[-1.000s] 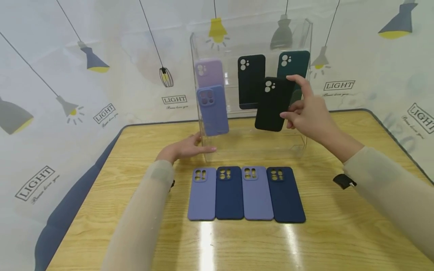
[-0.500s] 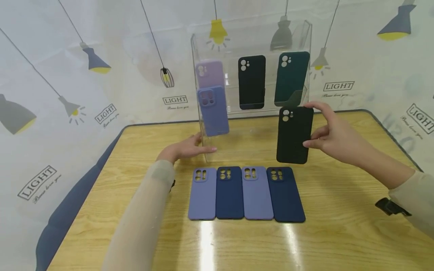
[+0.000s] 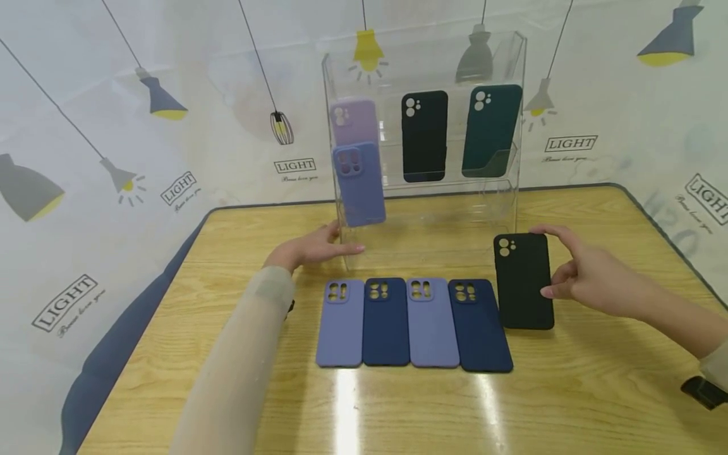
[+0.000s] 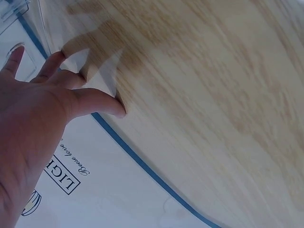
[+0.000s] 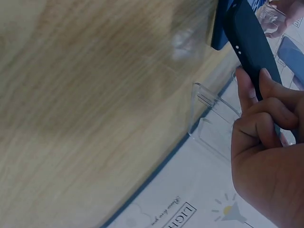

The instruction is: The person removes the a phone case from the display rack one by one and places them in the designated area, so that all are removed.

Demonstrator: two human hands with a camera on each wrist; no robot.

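My right hand (image 3: 574, 272) pinches a black phone case (image 3: 523, 281) by its right edge, low over the wooden table (image 3: 569, 392), just right of a row of several cases (image 3: 414, 322) in light and dark blue. The right wrist view shows the black phone case (image 5: 249, 42) edge-on between my fingertips (image 5: 256, 90). My left hand (image 3: 309, 248) lies flat with straight fingers against the lower left corner of a clear acrylic display stand (image 3: 423, 145). The stand holds lilac, blue, black and dark green cases. In the left wrist view my left hand (image 4: 42, 109) rests on the table.
Behind the table hangs a white backdrop (image 3: 142, 126) printed with lamps and the word LIGHT. The table's rounded dark edge (image 3: 660, 215) runs at the right and left. Bare wood lies in front of the row of cases.
My right hand has carried the black case down and to the right, from in front of the stand to just beside the row on the table. The left hand has stayed put.
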